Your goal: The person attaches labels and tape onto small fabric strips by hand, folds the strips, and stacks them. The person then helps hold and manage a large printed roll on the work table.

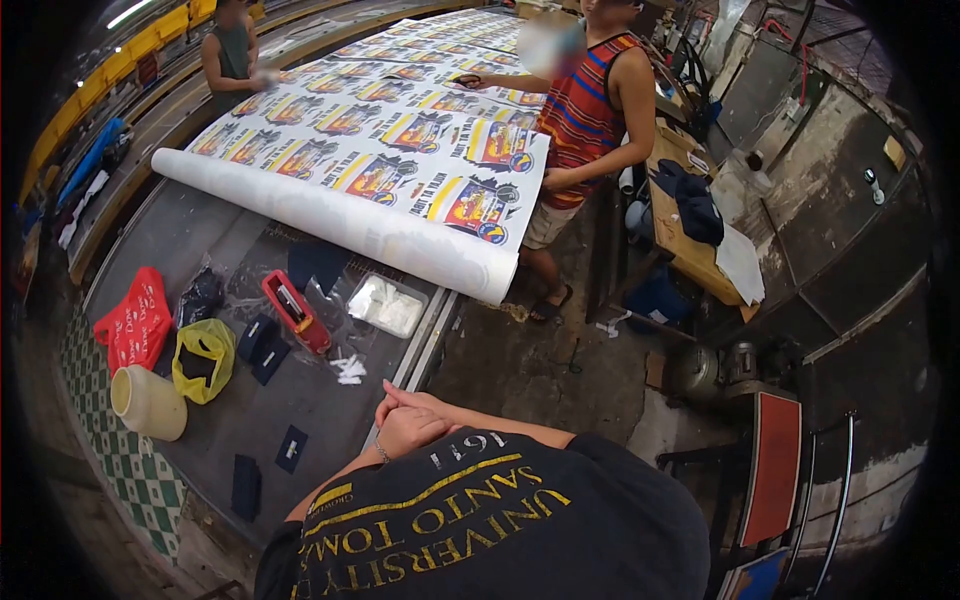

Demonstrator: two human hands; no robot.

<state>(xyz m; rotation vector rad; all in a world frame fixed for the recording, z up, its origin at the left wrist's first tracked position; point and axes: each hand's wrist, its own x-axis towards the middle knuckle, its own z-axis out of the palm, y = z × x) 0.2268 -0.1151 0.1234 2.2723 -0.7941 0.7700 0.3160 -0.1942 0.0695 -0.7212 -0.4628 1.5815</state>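
Note:
My left hand (405, 434), with a bracelet at its wrist, is folded over my right hand (412, 402) in front of my chest. The left fingers are closed on the right hand. My right hand looks loosely closed, partly covered, and no object shows in it. Just beyond them on the dark table (340, 405) lie small white pieces (349, 369), a red stapler-like tool (296, 312) and a clear plastic tray (388, 305) with white items. Dark blue fabric pieces (291, 448) lie to the left.
A large roll of printed sheet (340, 225) spans the table, with two people beside it. At left are a cream plastic jar (148, 402), a yellow bag (204, 361) and a red bag (136, 318). A motor-like machine (742, 362) stands right.

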